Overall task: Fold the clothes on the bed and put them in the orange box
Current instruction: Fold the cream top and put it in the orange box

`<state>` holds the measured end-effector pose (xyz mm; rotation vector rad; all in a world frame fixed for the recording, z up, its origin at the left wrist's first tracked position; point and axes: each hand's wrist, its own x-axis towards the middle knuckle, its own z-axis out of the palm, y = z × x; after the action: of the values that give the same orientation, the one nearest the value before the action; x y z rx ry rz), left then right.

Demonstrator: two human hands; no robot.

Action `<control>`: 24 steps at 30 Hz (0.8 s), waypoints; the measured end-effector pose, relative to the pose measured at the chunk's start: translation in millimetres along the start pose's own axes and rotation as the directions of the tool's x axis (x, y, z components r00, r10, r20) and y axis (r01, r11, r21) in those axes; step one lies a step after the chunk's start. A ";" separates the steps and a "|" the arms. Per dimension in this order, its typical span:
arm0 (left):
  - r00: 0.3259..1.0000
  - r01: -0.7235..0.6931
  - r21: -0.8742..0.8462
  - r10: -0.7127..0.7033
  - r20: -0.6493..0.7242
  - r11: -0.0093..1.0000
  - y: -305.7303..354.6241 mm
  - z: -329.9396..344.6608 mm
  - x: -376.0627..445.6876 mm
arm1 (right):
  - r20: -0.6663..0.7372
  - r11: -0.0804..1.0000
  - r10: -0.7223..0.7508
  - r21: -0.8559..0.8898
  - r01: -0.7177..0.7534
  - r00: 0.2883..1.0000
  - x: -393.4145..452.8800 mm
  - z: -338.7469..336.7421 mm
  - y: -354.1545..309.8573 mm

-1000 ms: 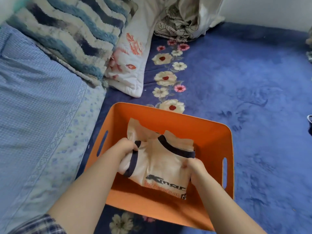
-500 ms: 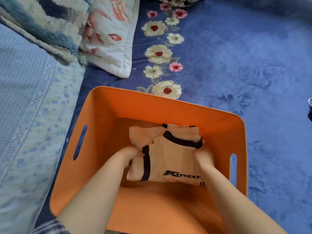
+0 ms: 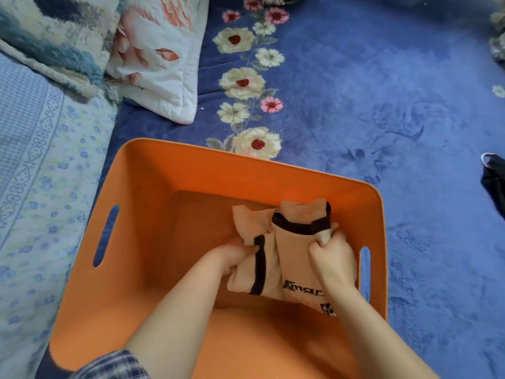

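A folded beige shirt (image 3: 293, 258) with dark trim and black lettering lies inside the orange box (image 3: 153, 187), toward its right wall. My left hand (image 3: 235, 254) grips the shirt's left edge. My right hand (image 3: 329, 258) is closed on its right edge, close to the box's right handle slot. Both forearms reach down into the box from its near side. The bottom of the shirt is partly hidden by my right wrist.
The box stands on a blue floral bed cover (image 3: 355, 99). A light blue blanket (image 3: 35, 187) lies along the left. A white floral pillow (image 3: 158, 58) and a fluffy blue-and-cream cushion (image 3: 54, 34) sit at the top left. A dark garment (image 3: 493, 184) shows at the right edge.
Both hands have carried the folded shirt down into the box and toward its right wall. The view has tilted down and closer.
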<state>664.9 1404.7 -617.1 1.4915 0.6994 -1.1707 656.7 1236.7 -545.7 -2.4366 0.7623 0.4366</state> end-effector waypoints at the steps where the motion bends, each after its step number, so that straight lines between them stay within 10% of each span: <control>1: 1.000 -0.014 0.114 0.014 0.000 0.993 2.4 9.5 4.0 | -0.001 0.999 0.002 -0.037 -0.002 1.000 -3.2 -1.4 0.1; 8: 0.982 -0.024 0.340 0.086 -0.169 0.940 8.3 5.9 12.7 | 0.039 0.998 -0.060 0.033 0.059 0.997 -17.1 8.4 -4.0; 14: 0.914 0.100 0.179 -0.019 -0.405 0.979 -11.9 -64.9 15.7 | 0.582 0.969 -0.132 0.245 -0.019 0.803 -32.3 54.6 -12.5; 17: 0.898 0.035 0.055 -0.007 -0.440 0.998 -23.0 -85.6 20.8 | 0.422 0.936 -0.097 0.347 -0.062 0.901 -27.6 52.3 -5.3; 20: 0.936 0.005 0.061 0.017 -0.351 0.998 -25.5 -79.2 7.0 | 0.137 0.936 -0.001 0.350 -0.047 0.991 -13.5 44.1 4.2; 24: 1.000 -0.015 0.337 0.015 0.004 0.941 -21.8 -49.6 -12.9 | 0.316 0.867 0.180 0.396 -0.302 0.931 5.2 55.1 13.9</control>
<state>656.1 1459.7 -615.7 1.7765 0.5005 -1.3275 644.7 1257.1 -597.6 -1.8207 0.9371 0.6058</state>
